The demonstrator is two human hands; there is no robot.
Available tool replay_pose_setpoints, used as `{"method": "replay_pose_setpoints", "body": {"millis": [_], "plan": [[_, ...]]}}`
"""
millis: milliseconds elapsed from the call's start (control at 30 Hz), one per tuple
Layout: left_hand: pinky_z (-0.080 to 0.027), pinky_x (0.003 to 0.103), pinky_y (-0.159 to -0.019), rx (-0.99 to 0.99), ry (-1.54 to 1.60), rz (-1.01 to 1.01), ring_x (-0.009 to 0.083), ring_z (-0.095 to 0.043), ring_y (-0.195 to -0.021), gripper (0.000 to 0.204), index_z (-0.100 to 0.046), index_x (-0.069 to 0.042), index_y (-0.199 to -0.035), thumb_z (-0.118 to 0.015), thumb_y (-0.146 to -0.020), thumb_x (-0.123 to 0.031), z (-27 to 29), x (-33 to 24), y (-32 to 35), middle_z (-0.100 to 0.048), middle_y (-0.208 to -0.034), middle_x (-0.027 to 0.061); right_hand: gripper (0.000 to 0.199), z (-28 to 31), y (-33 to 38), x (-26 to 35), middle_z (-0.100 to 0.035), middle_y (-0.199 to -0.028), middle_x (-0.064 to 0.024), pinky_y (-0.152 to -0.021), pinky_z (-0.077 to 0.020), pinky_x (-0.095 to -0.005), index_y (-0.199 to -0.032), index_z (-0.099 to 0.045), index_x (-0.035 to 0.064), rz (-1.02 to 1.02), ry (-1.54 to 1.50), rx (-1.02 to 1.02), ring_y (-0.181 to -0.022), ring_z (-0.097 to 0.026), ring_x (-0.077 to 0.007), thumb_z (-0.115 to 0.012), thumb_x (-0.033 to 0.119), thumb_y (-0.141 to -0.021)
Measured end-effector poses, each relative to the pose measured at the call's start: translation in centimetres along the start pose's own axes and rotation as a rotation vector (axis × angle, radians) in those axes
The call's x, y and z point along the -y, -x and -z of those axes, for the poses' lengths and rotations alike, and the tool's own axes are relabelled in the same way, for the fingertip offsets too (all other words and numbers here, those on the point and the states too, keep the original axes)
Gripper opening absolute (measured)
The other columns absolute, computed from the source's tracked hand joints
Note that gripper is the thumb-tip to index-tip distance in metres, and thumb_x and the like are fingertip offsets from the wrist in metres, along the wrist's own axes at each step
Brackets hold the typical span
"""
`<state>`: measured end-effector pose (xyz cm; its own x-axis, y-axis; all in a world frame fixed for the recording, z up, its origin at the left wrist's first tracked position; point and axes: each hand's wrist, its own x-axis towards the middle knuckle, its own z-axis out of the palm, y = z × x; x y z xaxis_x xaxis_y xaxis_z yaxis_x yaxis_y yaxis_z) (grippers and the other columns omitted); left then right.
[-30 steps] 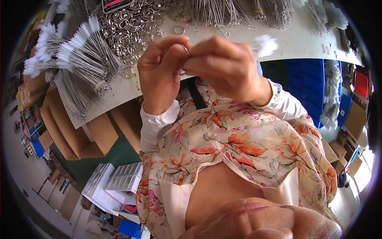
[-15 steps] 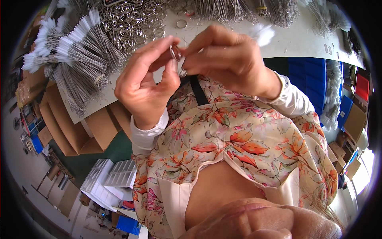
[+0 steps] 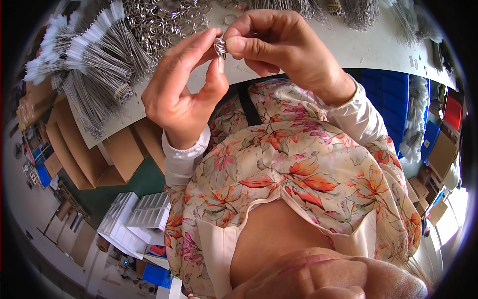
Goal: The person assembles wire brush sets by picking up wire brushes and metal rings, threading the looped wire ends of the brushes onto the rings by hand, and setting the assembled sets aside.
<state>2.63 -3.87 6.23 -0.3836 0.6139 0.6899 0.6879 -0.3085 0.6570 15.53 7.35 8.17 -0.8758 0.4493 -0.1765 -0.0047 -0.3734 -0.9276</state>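
Observation:
Between my two hands are several small shiny metal rings [image 3: 220, 47], bunched together. My left hand [image 3: 181, 92] pinches them between thumb and fingertips. From the other side, the thumb and forefinger of my right hand [image 3: 281, 45] press together at the rings' edge, its other fingers curled below. Whether anything else sits in the right pinch is hidden. Beyond my left hand, a heap of loose metal rings [image 3: 167, 25] covers part of the table. Bundles of thin wire brushes with white bristle tips [image 3: 102, 55] lie left of that heap.
The pale table [image 3: 358, 52] has more wire bundles [image 3: 362, 16] along its far side. Open cardboard boxes [image 3: 89, 154] stand below its left edge, near white trays [image 3: 122, 219]. Blue bins [image 3: 383, 102] and a red bin [image 3: 452, 111] are at the right.
My right hand has risen and turned so that its thumb and forefinger meet the rings. A blurred white tuft beside it no longer shows. The view has shifted slightly.

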Motion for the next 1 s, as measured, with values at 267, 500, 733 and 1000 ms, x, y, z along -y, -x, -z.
{"method": "replay_pose_setpoints", "body": {"millis": [267,500,733,1000], "plan": [[-0.054,0.026,-0.073,0.193,0.358,0.322,0.0186,-0.065,-0.083,0.026,-0.062,0.007,-0.103,-0.057,-0.078,0.010,1.9,0.6,-0.6,-0.064,-0.097,0.0170,0.016,0.7,-0.9,0.5,-0.054,-0.065,0.0018,-0.044,-0.0319,-0.0179,-0.090,-0.063,0.0007,-0.183,0.009,0.218,-0.052,-0.043,-0.0025,-0.064,0.016,-0.086],[-0.050,0.023,-0.066,0.163,-0.077,0.544,0.0097,-0.063,-0.076,0.026,-0.063,-0.002,-0.106,-0.065,-0.082,-0.008,5.3,5.2,-3.5,-0.068,-0.084,0.0063,0.011,0.7,-2.8,-5.2,-0.061,-0.075,-0.0042,-0.054,-0.0467,-0.0315,-0.088,-0.065,0.0104,0.679,0.889,-0.090,-0.062,-0.058,-0.0199,-0.064,0.016,-0.078],[-0.044,0.030,-0.056,0.356,-0.942,0.537,0.0175,-0.061,-0.057,0.036,-0.065,-0.003,-0.081,-0.061,-0.082,-0.039,11.4,15.5,-4.6,-0.062,-0.063,0.0073,0.012,1.2,-3.6,-7.8,-0.059,-0.084,-0.0005,-0.072,-0.0467,-0.0304,-0.083,-0.065,0.0128,0.866,1.313,-0.091,-0.085,-0.055,-0.0165,-0.062,0.012,-0.072],[-0.047,0.038,-0.061,0.133,-0.897,0.551,0.0335,-0.062,-0.071,0.024,-0.065,-0.007,-0.082,-0.059,-0.079,-0.031,11.6,14.2,-4.4,-0.064,-0.075,0.0151,0.026,10.9,-8.3,1.3,-0.064,-0.070,-0.0117,-0.058,-0.0478,-0.0319,-0.089,-0.067,0.0056,0.391,1.048,-0.649,-0.055,-0.060,-0.0217,-0.063,0.030,-0.081]]}}
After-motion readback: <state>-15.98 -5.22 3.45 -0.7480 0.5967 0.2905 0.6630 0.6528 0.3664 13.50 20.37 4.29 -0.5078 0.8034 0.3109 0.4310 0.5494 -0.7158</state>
